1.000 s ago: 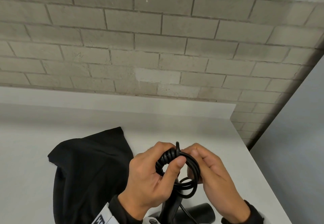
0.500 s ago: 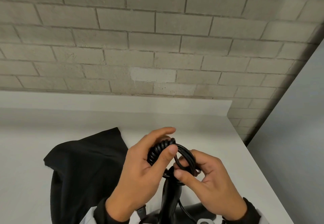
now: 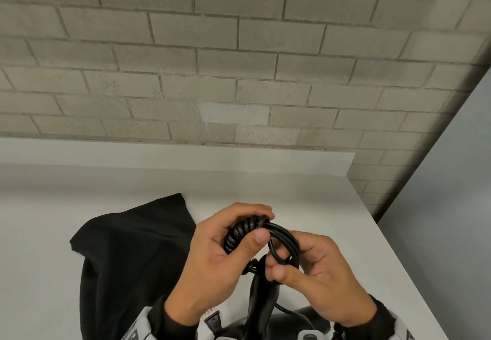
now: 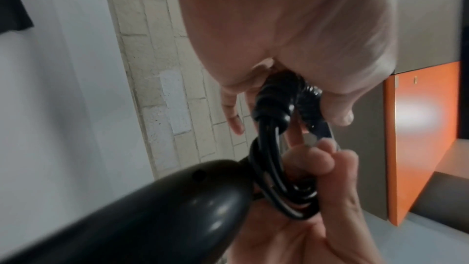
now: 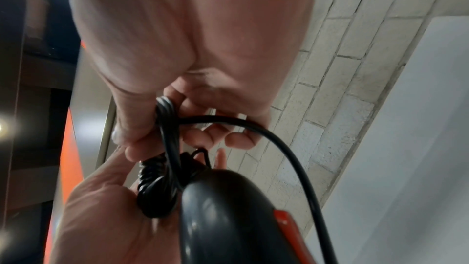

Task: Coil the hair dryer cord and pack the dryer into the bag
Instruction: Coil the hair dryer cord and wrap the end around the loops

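Both hands hold the black cord (image 3: 240,234) bundled above the table. My left hand (image 3: 252,224) grips its tightly wound part, thumb pressed across the turns. My right hand (image 3: 282,264) pinches the wider loops (image 3: 285,241) from the right. The black dryer's handle (image 3: 261,294) hangs below the bundle, and its body (image 3: 300,322) is cut off by the frame's bottom edge. The plug (image 3: 212,319) shows by my left wrist. The black cloth bag (image 3: 127,260) lies flat to the left. The right wrist view shows a red switch (image 5: 286,221) on the handle (image 5: 228,218).
The white table (image 3: 345,233) ends at a diagonal right edge, with grey floor (image 3: 451,206) beyond it. A brick wall (image 3: 239,73) rises behind a low white backsplash. An orange cabinet panel (image 4: 421,138) appears in the left wrist view.
My right hand came from behind the loops to pinch their lower part between thumb and fingers. My left thumb stays across the wound turns. The bag has not moved.
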Motion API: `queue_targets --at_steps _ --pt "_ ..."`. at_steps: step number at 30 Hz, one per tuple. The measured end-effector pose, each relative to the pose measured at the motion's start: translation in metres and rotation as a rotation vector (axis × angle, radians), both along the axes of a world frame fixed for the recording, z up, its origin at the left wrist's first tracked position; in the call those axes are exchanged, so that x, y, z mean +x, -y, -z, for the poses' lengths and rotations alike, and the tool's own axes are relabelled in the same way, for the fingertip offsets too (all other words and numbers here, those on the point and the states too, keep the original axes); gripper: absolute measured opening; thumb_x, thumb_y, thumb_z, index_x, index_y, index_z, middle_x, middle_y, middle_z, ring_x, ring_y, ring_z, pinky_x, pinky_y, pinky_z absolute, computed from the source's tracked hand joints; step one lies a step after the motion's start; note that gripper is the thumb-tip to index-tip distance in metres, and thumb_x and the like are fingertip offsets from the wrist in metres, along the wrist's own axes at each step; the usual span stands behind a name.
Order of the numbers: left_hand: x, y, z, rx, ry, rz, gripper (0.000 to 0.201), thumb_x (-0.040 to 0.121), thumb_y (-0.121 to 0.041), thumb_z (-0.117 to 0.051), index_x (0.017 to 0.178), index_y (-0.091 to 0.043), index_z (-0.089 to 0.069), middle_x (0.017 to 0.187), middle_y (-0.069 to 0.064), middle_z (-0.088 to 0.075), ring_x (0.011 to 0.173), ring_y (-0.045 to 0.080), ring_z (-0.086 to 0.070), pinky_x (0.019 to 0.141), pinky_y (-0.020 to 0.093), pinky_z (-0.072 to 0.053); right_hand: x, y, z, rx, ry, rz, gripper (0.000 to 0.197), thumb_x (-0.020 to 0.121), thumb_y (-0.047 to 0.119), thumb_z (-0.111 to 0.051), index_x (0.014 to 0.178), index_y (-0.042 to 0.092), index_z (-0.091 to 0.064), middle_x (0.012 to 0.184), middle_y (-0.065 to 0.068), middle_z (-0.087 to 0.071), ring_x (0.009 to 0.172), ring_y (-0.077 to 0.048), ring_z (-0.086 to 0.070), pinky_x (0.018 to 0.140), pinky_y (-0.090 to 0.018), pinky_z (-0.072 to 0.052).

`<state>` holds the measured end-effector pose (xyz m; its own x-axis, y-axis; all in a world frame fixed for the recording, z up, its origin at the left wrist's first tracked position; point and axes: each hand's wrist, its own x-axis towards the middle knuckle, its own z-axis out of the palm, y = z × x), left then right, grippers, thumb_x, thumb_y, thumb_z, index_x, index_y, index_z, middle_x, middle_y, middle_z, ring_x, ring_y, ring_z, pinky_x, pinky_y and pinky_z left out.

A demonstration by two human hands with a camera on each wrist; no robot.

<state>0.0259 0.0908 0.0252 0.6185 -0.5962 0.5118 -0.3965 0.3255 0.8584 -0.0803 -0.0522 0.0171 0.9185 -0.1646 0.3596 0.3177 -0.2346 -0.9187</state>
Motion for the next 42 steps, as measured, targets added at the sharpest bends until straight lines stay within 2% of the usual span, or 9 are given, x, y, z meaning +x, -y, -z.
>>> queue_targets --at_steps 6,9,11,14,19,26,32,38,42 --pt "-0.01 0.009 0.002 -0.025 -0.056 -0.095 0.025 0.084 -0.044 -0.066 0.097 -0.022 -0.068 0.088 0.0 -0.07 0.081 0.013 -0.068 0.073 0.017 -0.051 0.002 -0.004 0.0 0.003 0.009 0.11 0.02 0.08 0.037 -0.074 0.086 0.019 -0.07 0.082 0.0 -0.07 0.079 -0.022 -0.066 0.078 -0.049 -0.054" --pt "-0.011 0.01 0.001 -0.026 -0.074 -0.182 0.021 0.083 -0.039 -0.067 0.095 -0.021 -0.068 0.082 -0.002 -0.07 0.076 0.01 -0.068 0.07 0.013 -0.05 0.001 -0.014 0.008 -0.136 0.07 0.431 0.04 0.07 0.035 -0.08 0.106 0.032 -0.061 0.103 0.007 -0.063 0.097 -0.017 -0.059 0.086 -0.028 -0.048" --pt "-0.013 0.012 0.002 -0.032 -0.093 -0.25 0.021 0.083 -0.038 -0.069 0.095 -0.021 -0.067 0.08 -0.003 -0.071 0.076 0.01 -0.068 0.069 0.012 -0.05 -0.001 -0.023 0.011 -0.304 0.204 0.744 0.053 0.062 0.037 -0.084 0.106 0.034 -0.055 0.103 0.01 -0.053 0.092 -0.007 -0.054 0.08 -0.013 -0.041" --pt "-0.019 0.013 0.004 -0.052 -0.091 -0.329 0.022 0.082 -0.038 -0.064 0.095 -0.021 -0.066 0.081 -0.005 -0.07 0.077 0.01 -0.068 0.069 0.01 -0.049 -0.002 -0.035 0.018 -0.661 0.371 0.9 0.027 0.072 0.028 -0.082 0.094 0.023 -0.068 0.08 0.0 -0.048 0.062 -0.011 -0.047 0.055 -0.02 -0.042" --pt "-0.025 0.014 0.004 -0.055 -0.041 -0.411 0.019 0.082 -0.038 -0.069 0.098 -0.028 -0.064 0.086 -0.013 -0.069 0.079 0.005 -0.068 0.066 0.006 -0.047 0.0 -0.049 0.018 -0.68 0.252 0.892 0.02 0.088 0.031 -0.062 0.095 0.018 -0.076 0.071 0.003 -0.054 0.045 -0.011 -0.047 0.041 -0.024 -0.042" --pt "-0.021 0.014 -0.001 -0.047 0.092 -0.388 0.017 0.09 -0.034 -0.062 0.106 -0.03 -0.065 0.086 -0.014 -0.066 0.075 0.007 -0.064 0.067 0.006 -0.045 -0.006 -0.048 -0.012 -0.083 -0.198 0.549 0.018 0.087 0.037 -0.063 0.072 0.029 -0.068 0.079 0.009 -0.055 0.07 -0.006 -0.059 0.064 -0.01 -0.044" --pt "-0.014 0.014 0.001 -0.056 0.111 -0.38 0.022 0.087 -0.036 -0.06 0.1 -0.02 -0.067 0.082 -0.012 -0.069 0.077 0.007 -0.069 0.067 0.007 -0.047 -0.015 -0.027 -0.031 0.328 -0.334 0.091 0.038 0.075 0.052 -0.064 0.071 0.014 -0.067 0.08 -0.006 -0.064 0.074 -0.014 -0.059 0.08 -0.033 -0.049" --pt "-0.007 0.011 0.005 -0.081 0.119 -0.4 0.018 0.089 -0.034 -0.059 0.099 -0.021 -0.065 0.083 -0.011 -0.069 0.079 0.009 -0.069 0.07 0.008 -0.048 -0.019 -0.045 -0.006 -0.119 -0.037 0.49 0.012 0.089 0.027 -0.064 0.094 0.037 -0.07 0.094 0.012 -0.071 0.09 -0.011 -0.068 0.077 -0.015 -0.051" --pt "-0.005 0.011 0.005 -0.064 0.186 -0.407 0.023 0.09 -0.039 -0.059 0.099 -0.018 -0.064 0.089 -0.013 -0.066 0.078 0.0 -0.066 0.068 0.004 -0.045 -0.019 -0.042 -0.011 0.13 -0.095 0.474 0.012 0.082 0.028 -0.064 0.087 0.033 -0.073 0.085 0.003 -0.075 0.08 -0.014 -0.071 0.073 -0.019 -0.054"
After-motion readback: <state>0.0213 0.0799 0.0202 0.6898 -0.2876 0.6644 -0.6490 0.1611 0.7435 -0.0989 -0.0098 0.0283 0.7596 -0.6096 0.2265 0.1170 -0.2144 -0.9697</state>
